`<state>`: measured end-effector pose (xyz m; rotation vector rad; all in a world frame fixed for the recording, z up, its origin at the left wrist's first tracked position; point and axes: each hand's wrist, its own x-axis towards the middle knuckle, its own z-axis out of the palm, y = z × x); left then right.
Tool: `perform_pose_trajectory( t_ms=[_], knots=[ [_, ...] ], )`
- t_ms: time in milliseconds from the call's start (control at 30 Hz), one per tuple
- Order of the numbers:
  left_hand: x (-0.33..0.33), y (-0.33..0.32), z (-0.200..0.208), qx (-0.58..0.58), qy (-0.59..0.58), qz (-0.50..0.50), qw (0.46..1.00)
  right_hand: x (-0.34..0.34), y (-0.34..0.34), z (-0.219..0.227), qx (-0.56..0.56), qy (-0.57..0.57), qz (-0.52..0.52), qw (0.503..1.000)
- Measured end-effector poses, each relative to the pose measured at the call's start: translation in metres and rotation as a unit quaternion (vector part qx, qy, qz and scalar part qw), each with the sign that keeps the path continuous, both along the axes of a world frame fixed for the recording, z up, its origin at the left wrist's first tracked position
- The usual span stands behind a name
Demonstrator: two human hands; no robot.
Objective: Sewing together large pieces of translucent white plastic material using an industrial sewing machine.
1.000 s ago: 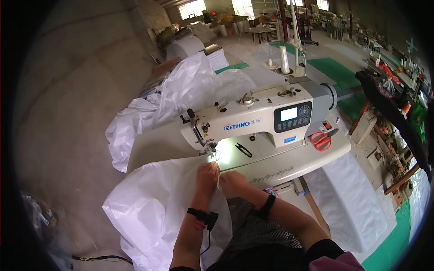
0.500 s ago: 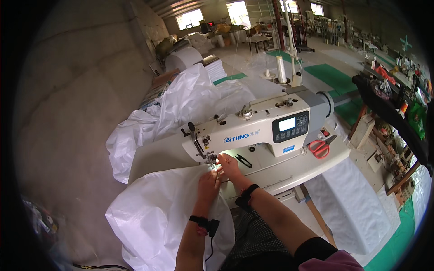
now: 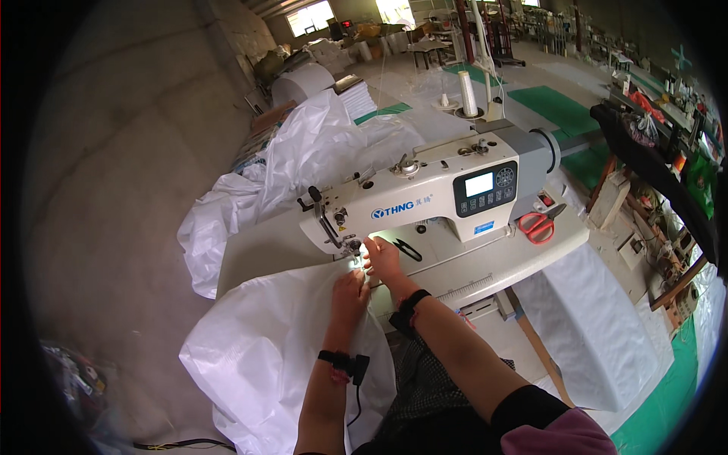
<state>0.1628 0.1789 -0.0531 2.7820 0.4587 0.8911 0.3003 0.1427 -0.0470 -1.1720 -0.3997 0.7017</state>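
Observation:
A white sewing machine (image 3: 417, 205) stands on a pale table (image 3: 265, 246), its lit needle area at the left end of the head. Just in front of the presser foot, my left hand (image 3: 349, 296) is closed on the edge of a large white plastic-like sheet (image 3: 258, 341), which drapes off the table toward me. My right hand (image 3: 383, 259) is beside the needle area, fingers bent and drawn together; whatever lies between them is too small to make out. Black thread snips (image 3: 408, 249) lie on the table just right of that hand.
Red-handled scissors (image 3: 537, 227) lie at the table's right. More white sheeting (image 3: 303, 152) is heaped behind the machine. A thread cone (image 3: 468, 95) stands at the back. White material (image 3: 584, 326) hangs at the right, by a cluttered bench (image 3: 644, 197).
My hands have come slightly apart, the right one now a little above the left by the needle. The whole view has shifted slightly. The sheet stays under my left hand.

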Motion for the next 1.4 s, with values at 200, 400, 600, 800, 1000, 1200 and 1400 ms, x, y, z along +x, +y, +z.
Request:
perform_pose_trajectory(
  t_ms=[200, 400, 600, 800, 1000, 1200, 1400],
  knots=[
    [-0.011, -0.009, -0.001, 0.0, 0.002, -0.001, 1.0, 0.0, -0.003, 0.005, 0.009, -0.003, -0.013, 1.0],
    [-0.007, 0.003, -0.005, -0.031, -0.013, -0.004, 0.999, 0.0, -0.008, -0.005, 0.019, -0.017, 0.008, 1.0],
    [-0.002, 0.02, -0.01, 0.01, -0.019, -0.002, 1.0, -0.023, -0.042, -0.005, 0.01, -0.031, 0.042, 0.999],
    [-0.004, 0.017, -0.007, 0.027, -0.029, 0.015, 0.999, -0.084, -0.146, -0.047, -0.092, -0.084, 0.144, 0.982],
    [-0.096, -0.038, 0.028, -0.05, -0.012, 0.027, 0.998, -0.112, -0.161, -0.135, -0.193, -0.272, 0.325, 0.885],
    [-0.24, -0.069, 0.045, -0.012, -0.046, 0.383, 0.923, -0.181, -0.069, -0.112, -0.097, -0.451, 0.417, 0.783],
    [-0.281, 0.009, 0.007, -0.241, -0.105, 0.311, 0.913, -0.22, 0.014, -0.099, -0.177, -0.526, 0.468, 0.688]
  ],
)
